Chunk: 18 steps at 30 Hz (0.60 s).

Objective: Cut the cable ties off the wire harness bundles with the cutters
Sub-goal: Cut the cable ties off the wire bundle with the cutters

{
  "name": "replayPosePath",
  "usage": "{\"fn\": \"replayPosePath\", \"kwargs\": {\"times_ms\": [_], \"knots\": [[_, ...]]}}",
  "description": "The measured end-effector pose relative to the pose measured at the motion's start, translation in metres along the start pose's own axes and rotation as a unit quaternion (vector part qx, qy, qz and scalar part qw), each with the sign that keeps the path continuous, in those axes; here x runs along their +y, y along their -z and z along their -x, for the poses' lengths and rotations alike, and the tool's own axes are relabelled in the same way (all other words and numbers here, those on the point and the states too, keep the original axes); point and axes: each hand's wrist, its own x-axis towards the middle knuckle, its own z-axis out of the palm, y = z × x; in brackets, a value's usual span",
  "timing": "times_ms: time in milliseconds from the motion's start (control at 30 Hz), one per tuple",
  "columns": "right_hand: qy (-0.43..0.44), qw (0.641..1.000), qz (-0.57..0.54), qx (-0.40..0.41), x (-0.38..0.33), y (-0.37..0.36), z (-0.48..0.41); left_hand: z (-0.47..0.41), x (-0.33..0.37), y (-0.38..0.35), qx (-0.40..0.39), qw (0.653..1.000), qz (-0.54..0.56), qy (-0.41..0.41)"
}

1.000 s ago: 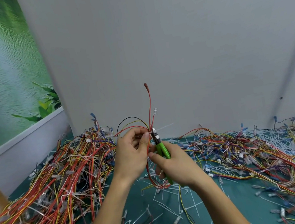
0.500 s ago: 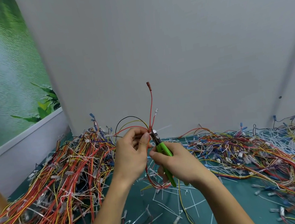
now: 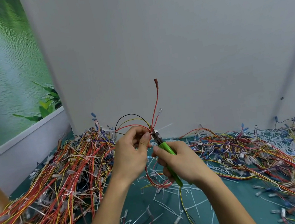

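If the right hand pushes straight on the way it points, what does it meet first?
Likely the wire bundle pinched by the left hand: the cutters in the right hand point up at it, tip beside the left thumb. Depth is unclear.

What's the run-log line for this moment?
left hand pinches wire harness | right hand grips green cutters | tip at cable tie | cut unconfirmed

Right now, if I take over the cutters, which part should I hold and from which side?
Take the cutters by the green handles, coming from the lower right. They slant up to the left with the dark nose at the wire bundle, so the handles point down toward you, away from the blades.
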Motion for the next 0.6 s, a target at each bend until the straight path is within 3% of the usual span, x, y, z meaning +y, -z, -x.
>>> {"fn": "replayPosePath", "kwargs": {"times_ms": [233, 600], "knots": [[0.012, 0.999, 0.039, -0.015, 0.0005, -0.0034, -0.0007, -0.0001, 0.0004, -0.0002, -0.002, 1.0, 0.013, 0.007], [0.058, 0.996, 0.056, 0.041, 0.0078, -0.0062, -0.0046, -0.0002, 0.0073, 0.0009, 0.01, 0.999, 0.043, 0.011]]}}
